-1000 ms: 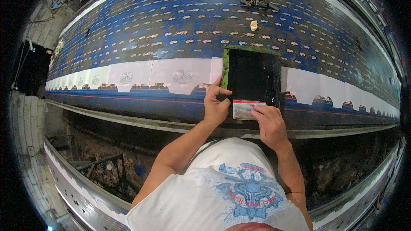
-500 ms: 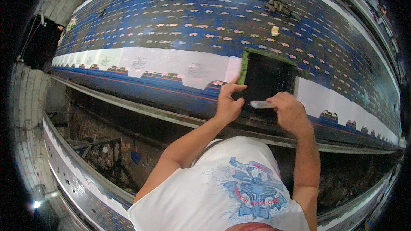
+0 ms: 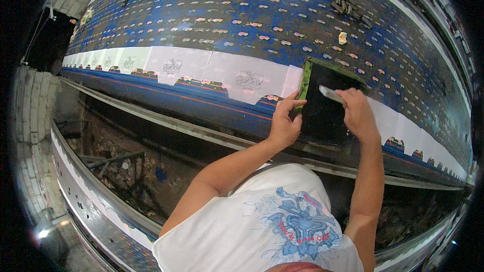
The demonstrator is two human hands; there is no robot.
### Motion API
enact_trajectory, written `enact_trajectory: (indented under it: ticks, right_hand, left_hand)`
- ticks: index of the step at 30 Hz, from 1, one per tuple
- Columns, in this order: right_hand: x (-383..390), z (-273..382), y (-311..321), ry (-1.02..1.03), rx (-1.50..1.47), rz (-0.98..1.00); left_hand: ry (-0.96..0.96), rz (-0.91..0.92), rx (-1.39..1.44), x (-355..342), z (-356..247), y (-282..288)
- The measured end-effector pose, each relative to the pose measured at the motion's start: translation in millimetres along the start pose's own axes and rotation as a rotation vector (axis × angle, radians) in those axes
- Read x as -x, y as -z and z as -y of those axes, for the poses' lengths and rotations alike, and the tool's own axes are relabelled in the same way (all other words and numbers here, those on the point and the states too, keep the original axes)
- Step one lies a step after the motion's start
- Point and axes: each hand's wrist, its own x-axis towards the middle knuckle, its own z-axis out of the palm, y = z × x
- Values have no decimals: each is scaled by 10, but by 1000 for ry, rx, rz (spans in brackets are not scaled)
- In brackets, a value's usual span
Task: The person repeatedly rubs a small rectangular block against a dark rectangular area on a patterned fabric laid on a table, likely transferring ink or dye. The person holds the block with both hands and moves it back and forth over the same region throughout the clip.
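Observation:
A printing screen (image 3: 327,121) with dark mesh and a green-stained frame lies on the long table, over the row of white fabric pieces. My left hand (image 3: 286,123) grips the left side of its frame, with finger and thumb bent at the edge. Above the mesh, my right hand (image 3: 359,113) is closed round a pale, flat squeegee (image 3: 331,94), which points toward the upper left. Just left of the screen, a white fabric piece (image 3: 252,78) carries a dark outline drawing of two cartoon figures. The near edge of the screen is in shadow.
The blue-and-dark tabletop (image 3: 201,7) bears rows of small printed motifs. Some dark scraps (image 3: 348,9) and a small whitish-yellow piece (image 3: 343,38) lie beyond the screen. A metal rail (image 3: 201,133) edges the near side. Behind me runs another long table (image 3: 96,206).
My right hand has moved the squeegee from the screen's near end up toward its far part. My left hand stays at the frame's left side. The whole view has shifted slightly.

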Motion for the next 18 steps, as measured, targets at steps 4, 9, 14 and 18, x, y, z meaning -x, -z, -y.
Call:
enact_trajectory:
  ticks: [4,9,14,18]
  right_hand:
    - [479,374,-102,45,-1,-28]
    - [925,713,-165,20,-23,-11]
    - [1117,614,-267,45,-75,-109]
    - [1272,478,-210,54,-158,-206]
  left_hand:
    - [14,-8,19,4,-19,0]
    - [-51,-1,-51,31,24,21]
    - [-160,47,-212,15,45,11]
    - [-65,24,-72,16,80,-32]
